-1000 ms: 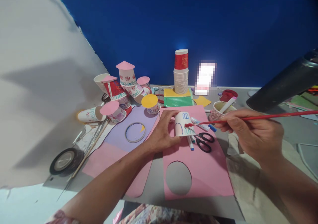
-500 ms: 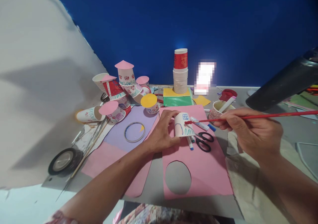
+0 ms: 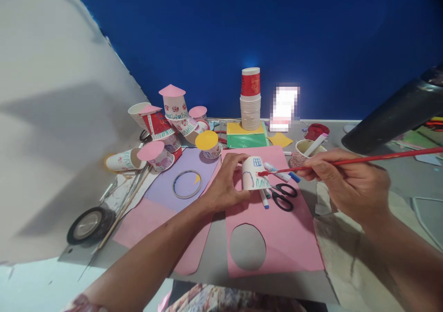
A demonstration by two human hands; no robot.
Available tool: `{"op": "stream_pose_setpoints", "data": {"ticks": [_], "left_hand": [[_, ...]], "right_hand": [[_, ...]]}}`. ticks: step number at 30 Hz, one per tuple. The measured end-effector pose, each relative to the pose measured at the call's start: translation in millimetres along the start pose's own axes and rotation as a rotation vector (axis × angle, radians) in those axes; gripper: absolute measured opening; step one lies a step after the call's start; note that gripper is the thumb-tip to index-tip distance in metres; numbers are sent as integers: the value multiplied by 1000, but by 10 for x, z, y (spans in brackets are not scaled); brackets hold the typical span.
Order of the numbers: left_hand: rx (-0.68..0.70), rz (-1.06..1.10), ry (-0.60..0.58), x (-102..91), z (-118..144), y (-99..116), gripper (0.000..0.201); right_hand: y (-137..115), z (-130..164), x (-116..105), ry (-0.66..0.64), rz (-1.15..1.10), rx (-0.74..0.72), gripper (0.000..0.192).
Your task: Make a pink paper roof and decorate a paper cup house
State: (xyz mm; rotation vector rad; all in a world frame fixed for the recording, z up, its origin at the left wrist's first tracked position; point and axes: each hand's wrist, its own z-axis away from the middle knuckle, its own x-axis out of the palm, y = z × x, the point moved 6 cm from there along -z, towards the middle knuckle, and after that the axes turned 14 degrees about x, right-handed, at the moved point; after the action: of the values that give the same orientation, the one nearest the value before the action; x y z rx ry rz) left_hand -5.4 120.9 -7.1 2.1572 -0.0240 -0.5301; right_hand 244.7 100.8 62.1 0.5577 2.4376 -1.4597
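Observation:
My left hand (image 3: 226, 180) is closed on a short white paper cup (image 3: 248, 168), thumb below and fingers above, tilting it on its side above a pink sheet (image 3: 290, 247). The cup carries a blue window drawing, a blue arch outline and green zigzag strokes. Between the fingers of my right hand (image 3: 349, 183) is a red paintbrush (image 3: 380, 158). Its red-painted tip touches the cup wall below the window, where a small red mark shows. Behind the cup lie black-handled scissors (image 3: 284, 196) and several markers (image 3: 278, 172).
Decorated cups with pink paper roofs (image 3: 172, 91) stand at the left, near a yellow-topped cup (image 3: 207, 141). A tall cup stack (image 3: 250, 104) stands at the back. Tape rolls (image 3: 88, 224) lie left; a paint cup (image 3: 300, 153) and dark cylinder (image 3: 391, 111) are right.
The brush tip has shifted slightly down and right on the cup, its handle tilting up a little more. A small red mark now shows beside the tip. My left hand keeps its grip.

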Motion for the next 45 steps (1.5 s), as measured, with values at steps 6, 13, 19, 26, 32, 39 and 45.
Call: {"op": "stream_pose_setpoints", "data": {"ticks": [6,13,19,26,32,39,45], "left_hand": [[-7,3,7,-2,0,-11,75],[-19,6,15,-1,-4,-10,74],[-17,11,-2,4,-12,13,72],[9,23,-14,17,-2,8,76],[-9,39,-8,7,-6,25,74],[-21,19,1,-3,-17,21,73],[-33,45,18,-8,-16,17,73]], "right_hand": [[-9,1,-47,79,-51,18,13],[-40,-4,-46,89,-52,1,14],[-24,-7,-15,63,-24,11,15],[4,-9,-7,55,-65,16,15],[-4,-34,-8,52,-78,43,14],[6,-9,-39,46,-74,18,14],[-17,-15,-68,92,-79,-3,14]]}}
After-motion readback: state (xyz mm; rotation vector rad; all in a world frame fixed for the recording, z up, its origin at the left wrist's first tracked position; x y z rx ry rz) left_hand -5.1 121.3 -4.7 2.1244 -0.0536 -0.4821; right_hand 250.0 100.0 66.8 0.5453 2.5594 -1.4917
